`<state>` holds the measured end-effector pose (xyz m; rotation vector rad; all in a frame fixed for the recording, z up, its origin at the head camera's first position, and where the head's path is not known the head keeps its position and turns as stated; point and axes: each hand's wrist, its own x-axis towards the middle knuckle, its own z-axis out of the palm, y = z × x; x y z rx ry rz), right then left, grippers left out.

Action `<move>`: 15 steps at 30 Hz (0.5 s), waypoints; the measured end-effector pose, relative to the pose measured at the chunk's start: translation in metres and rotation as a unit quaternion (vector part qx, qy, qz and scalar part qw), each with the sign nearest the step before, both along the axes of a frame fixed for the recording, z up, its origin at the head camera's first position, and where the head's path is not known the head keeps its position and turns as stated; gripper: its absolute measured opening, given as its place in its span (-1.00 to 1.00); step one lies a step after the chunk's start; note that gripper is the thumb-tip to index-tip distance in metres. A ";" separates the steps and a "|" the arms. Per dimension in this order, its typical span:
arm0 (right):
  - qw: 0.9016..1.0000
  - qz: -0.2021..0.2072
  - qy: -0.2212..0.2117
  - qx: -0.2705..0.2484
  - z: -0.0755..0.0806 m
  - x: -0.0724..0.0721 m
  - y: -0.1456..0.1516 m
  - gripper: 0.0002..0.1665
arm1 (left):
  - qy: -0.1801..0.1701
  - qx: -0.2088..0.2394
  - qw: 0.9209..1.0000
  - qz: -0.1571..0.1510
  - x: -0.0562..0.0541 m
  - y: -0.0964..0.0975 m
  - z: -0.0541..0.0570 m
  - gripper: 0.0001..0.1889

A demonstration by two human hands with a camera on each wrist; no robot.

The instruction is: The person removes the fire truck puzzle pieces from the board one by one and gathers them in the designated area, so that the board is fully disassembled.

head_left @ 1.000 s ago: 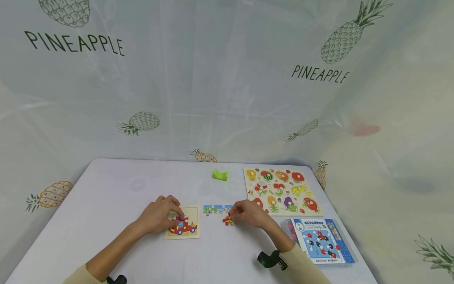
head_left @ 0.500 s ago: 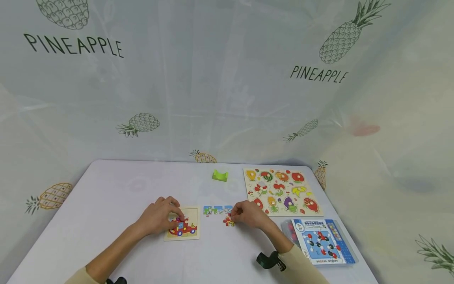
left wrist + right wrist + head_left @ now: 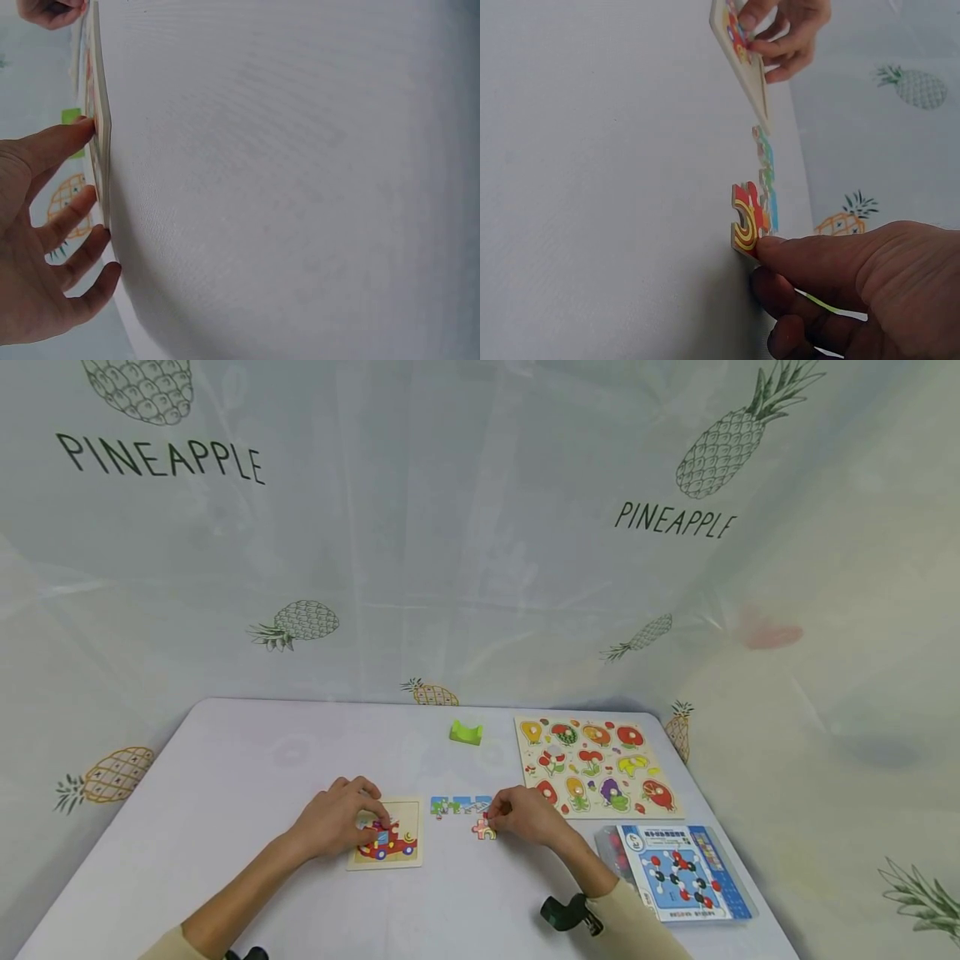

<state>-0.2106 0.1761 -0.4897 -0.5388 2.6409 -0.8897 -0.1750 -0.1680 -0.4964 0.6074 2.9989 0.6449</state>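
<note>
In the head view my left hand (image 3: 341, 814) rests over a small square wooden puzzle board (image 3: 408, 856) with a red car picture (image 3: 393, 843). Its thumb and index fingertips touch the picture, spaced apart; the left wrist view shows other fingertips at the edge of the puzzle board (image 3: 103, 150). Thumb and finger of my right hand (image 3: 525, 814) pinch a jigsaw piece (image 3: 744, 225), red with yellow arcs, by one corner. Just behind it lies a strip of blue and green jigsaw pieces (image 3: 453, 804), partly hidden by the right hand.
A fruit puzzle board (image 3: 592, 768) lies at the back right. In front of it is a boxed molecule model set (image 3: 678, 872), close to the right forearm. Farther back stands a small bright green curved block (image 3: 466, 732). A pineapple-print curtain (image 3: 465, 527) hangs behind the table (image 3: 247, 760).
The jigsaw piece in my right hand tilts slightly and now looks paler, catching the light. Both hands stay almost in place.
</note>
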 end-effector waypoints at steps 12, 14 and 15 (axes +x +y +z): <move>1.000 0.002 0.010 0.003 -0.001 0.000 0.000 -0.95 | -0.001 -0.001 1.000 -0.001 0.001 0.000 0.002 -0.79; 1.000 0.002 0.013 0.002 -0.001 0.000 0.000 -0.95 | -0.001 -0.002 1.000 -0.001 0.002 0.000 0.002 -0.79; 1.000 0.003 0.015 0.001 -0.001 0.000 0.000 -0.95 | -0.001 -0.002 1.000 -0.001 0.002 0.000 0.003 -0.79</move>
